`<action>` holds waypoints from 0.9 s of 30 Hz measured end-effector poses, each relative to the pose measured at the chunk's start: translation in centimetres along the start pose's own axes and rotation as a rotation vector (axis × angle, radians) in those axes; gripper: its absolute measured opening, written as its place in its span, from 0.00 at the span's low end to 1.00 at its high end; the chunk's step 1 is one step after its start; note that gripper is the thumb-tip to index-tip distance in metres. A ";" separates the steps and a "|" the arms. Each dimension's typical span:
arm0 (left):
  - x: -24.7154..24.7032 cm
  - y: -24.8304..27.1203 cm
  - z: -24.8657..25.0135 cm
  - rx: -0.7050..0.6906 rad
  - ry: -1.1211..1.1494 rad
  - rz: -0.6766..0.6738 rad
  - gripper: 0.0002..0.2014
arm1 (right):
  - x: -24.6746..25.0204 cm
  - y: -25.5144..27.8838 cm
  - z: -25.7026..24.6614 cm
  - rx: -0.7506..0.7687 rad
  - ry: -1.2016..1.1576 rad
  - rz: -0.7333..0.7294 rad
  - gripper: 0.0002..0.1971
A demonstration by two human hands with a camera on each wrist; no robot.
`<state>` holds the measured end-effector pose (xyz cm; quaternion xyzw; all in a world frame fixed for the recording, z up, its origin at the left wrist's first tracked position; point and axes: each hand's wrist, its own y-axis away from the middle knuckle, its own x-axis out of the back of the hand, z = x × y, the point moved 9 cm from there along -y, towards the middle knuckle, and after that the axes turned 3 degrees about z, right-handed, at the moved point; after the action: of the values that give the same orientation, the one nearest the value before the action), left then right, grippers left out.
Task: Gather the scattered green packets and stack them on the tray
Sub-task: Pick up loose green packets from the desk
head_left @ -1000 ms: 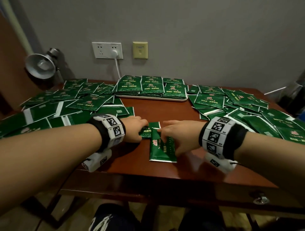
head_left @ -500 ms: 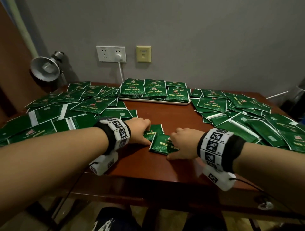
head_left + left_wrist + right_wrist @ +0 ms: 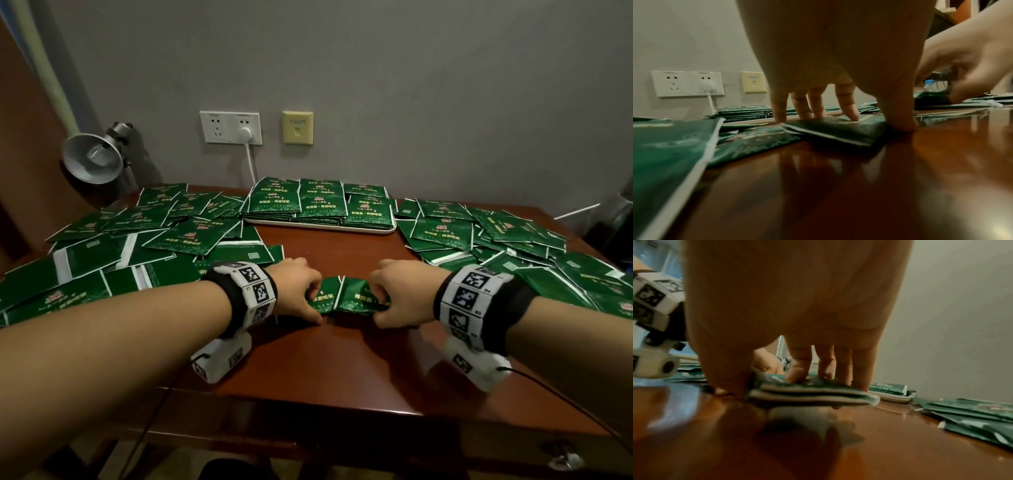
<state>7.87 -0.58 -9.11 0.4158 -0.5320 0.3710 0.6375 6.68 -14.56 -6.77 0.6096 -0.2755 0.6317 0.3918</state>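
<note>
Grey wall with a double socket [image 3: 230, 127] rises behind the brown bench [image 3: 308, 359] you work at. Your left hand [image 3: 294, 286] pinches one green packet [image 3: 835, 129], fingers on top and thumb at its near edge. Your right hand [image 3: 402, 294] grips a small stack of packets [image 3: 809, 391], thumb and fingers curled round it. Both bundles meet between your hands. Beyond your hands sits the white tray [image 3: 342, 229] carrying stacked packets, while loose packets [image 3: 102, 253] spread out past your left wrist and more [image 3: 513, 240] past your right.
</note>
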 end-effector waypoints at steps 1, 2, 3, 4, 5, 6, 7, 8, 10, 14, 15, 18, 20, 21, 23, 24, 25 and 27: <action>0.1 -0.2 0.1 -0.011 0.005 0.007 0.17 | 0.6 -0.2 0.7 -0.015 -0.009 0.022 0.16; 0.2 -0.5 0.3 -0.020 0.006 0.012 0.15 | 1.3 -0.5 1.5 -0.030 -0.016 0.044 0.16; 0.3 -0.7 0.4 -0.022 0.005 0.012 0.13 | 2.1 -0.7 2.2 -0.045 -0.024 0.064 0.15; 0.3 -0.9 0.5 -0.019 0.003 0.007 0.12 | 2.7 -0.9 2.9 -0.058 -0.035 0.081 0.15; 0.3 -1.2 0.6 -0.017 -0.003 0.001 0.12 | 3.3 -1.1 3.5 -0.071 -0.046 0.096 0.14; 0.4 -1.5 0.7 -0.019 -0.014 -0.010 0.12 | 3.8 -1.3 4.2 -0.084 -0.054 0.109 0.14; 0.5 -1.9 0.8 -0.026 -0.027 -0.018 0.13 | 4.3 -1.6 4.8 -0.097 -0.061 0.123 0.13; 0.9 -2.3 0.8 -0.035 -0.035 -0.018 0.13 | 4.8 -1.9 5.5 -0.108 -0.070 0.137 0.13; 2.3 -3.3 0.7 -0.058 -0.035 0.016 0.12 | 5.6 -2.7 7.0 -0.129 -0.086 0.171 0.13; 5.0 -6.1 -0.5 -0.063 0.031 0.073 0.11 | 7.2 -5.4 11.2 -0.202 -0.115 0.249 0.13; 5.3 -6.9 -0.8 -0.066 0.045 0.078 0.11 | 7.5 -6.4 12.3 -0.214 -0.112 0.255 0.13; 6.5 -9.7 -1.1 -0.094 0.074 0.092 0.12 | 8.2 -9.9 15.4 -0.252 -0.104 0.272 0.14; 7.9 -11.8 -1.2 -0.116 0.101 0.119 0.10 | 8.6 -12.4 17.0 -0.262 -0.097 0.279 0.13; 8.6 -12.9 -1.2 -0.130 0.114 0.140 0.09 | 8.7 -13.7 17.6 -0.261 -0.097 0.285 0.13; 10.2 -15.2 -1.3 -0.152 0.114 0.182 0.09 | 8.7 -16.5 18.7 -0.262 -0.096 0.284 0.13; 10.7 -16.3 -1.4 -0.160 0.109 0.194 0.09 | 8.6 -17.8 19.1 -0.260 -0.088 0.268 0.13; 11.1 -17.5 -1.3 -0.171 0.101 0.205 0.10 | 8.3 -19.1 19.4 -0.255 -0.080 0.248 0.12; 11.7 -20.0 -1.2 -0.187 0.079 0.214 0.10 | 7.5 -21.6 20.0 -0.241 -0.068 0.208 0.12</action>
<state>28.49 -6.69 -0.38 0.2804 -0.5802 0.4018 0.6506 36.09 -18.13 -0.06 0.5476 -0.4240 0.6102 0.3848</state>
